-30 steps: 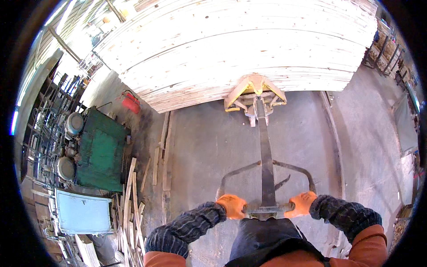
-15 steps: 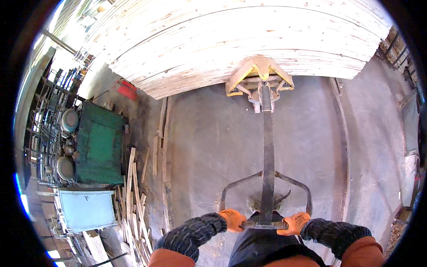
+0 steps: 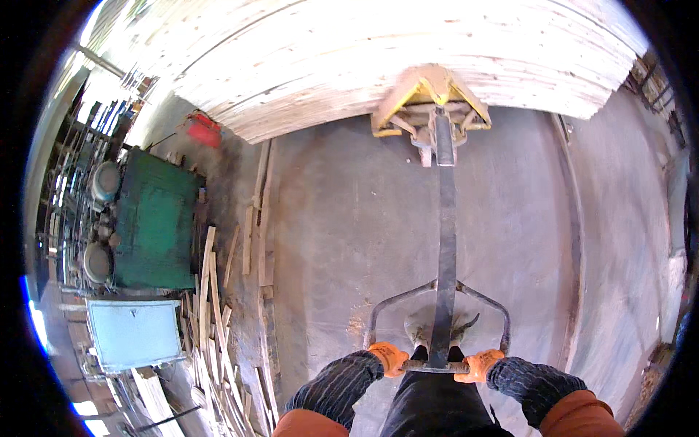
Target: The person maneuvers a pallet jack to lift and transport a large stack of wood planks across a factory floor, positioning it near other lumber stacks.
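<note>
Both hands wear orange gloves and grip the handle of a pallet jack. My left hand [image 3: 389,358] is wrapped round the left end of the handle [image 3: 435,366], where the bent side bar comes down. Round its right end my right hand [image 3: 480,363] is closed. A long dark shaft [image 3: 445,233] runs from the handle away to the yellow pallet jack [image 3: 431,102]. The jack's body stands against a large stack of pale boards [image 3: 306,80], and its forks are hidden by that stack. My legs and shoes show beneath the handle.
To the left stand a green machine cabinet [image 3: 156,226] and a pale blue box [image 3: 135,333]. Loose wooden strips [image 3: 211,328] lie beside them, near a red object [image 3: 204,130]. Rail-like strips [image 3: 266,211] run along the floor on the left, with another rail [image 3: 571,218] on the right.
The machines, wood strips and board stack have shifted slightly upward in view. The handle and both hands stay together, with the left hand a little farther right. Both grips are kept.
</note>
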A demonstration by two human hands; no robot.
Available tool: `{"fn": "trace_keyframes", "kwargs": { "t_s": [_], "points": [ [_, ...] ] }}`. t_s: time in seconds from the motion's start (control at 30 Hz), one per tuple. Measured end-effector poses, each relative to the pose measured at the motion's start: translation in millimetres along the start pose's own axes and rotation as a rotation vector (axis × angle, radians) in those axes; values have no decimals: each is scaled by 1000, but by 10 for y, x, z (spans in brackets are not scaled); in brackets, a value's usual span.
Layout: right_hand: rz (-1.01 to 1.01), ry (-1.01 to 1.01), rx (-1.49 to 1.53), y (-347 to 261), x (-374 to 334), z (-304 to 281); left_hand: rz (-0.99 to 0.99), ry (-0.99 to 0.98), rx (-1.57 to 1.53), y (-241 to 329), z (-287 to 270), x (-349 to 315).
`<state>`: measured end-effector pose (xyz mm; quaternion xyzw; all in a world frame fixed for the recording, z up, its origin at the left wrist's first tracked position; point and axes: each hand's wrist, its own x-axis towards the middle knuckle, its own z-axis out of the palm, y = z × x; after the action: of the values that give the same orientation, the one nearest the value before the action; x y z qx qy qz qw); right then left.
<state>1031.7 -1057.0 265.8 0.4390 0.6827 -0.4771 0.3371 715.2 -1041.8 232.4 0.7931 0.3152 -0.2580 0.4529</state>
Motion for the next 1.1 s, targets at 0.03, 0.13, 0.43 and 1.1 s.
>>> {"fn": "trace_keyframes", "kwargs": {
  "t_s": [0.03,0.13,0.43,1.1],
  "points": [
    [-14,53,-22,-22,-72,19,-27,-38,-26,73,-104,-43],
    [65,22,-80,-50,-128,-5,-176,56,73,244,-151,-196],
    [58,123,47,-795,-1937,-1599,-97,267,4,945,-1587,-1346],
    [-143,160,119,-275,-720,-531,-26,-107,-90,417,-937,-622]
  ]
}}
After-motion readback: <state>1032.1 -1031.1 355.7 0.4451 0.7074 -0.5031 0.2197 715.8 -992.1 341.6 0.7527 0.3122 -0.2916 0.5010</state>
